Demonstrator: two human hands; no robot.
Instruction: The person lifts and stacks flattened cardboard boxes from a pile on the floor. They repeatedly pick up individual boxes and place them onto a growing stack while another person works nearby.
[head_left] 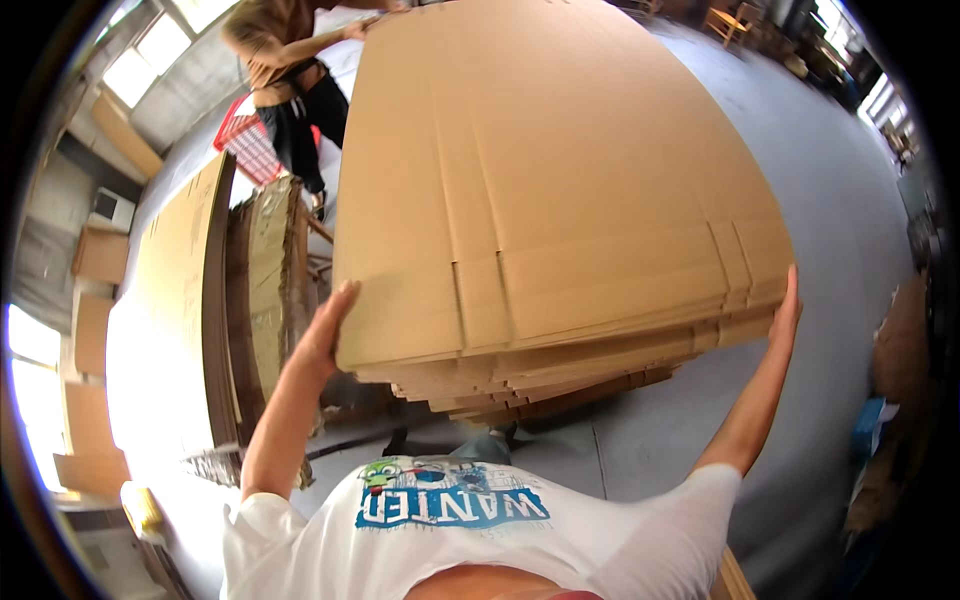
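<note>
A large flattened cardboard box (580, 170), brown with slots and fold lines, lies in front of me on a stack of similar sheets (540, 385) whose near edges are uneven. My left hand (330, 318) is at its near left corner, thumb side up along the edge. At the near right corner my right hand (787, 305) presses against the opposite edge. Both hands hold the cardboard between them; their fingers are partly hidden at the sides. How many sheets they hold I cannot tell. At the far left corner another person's hand (358, 27) touches the cardboard.
The other person (290, 70) stands at the far left, near a red plastic basket (245, 142). Another cardboard stack (185, 270) stands to my left beside a taped, worn bundle (272, 260). A wooden chair (733, 22) is far right; scrap cardboard (900, 340) lies along the right side.
</note>
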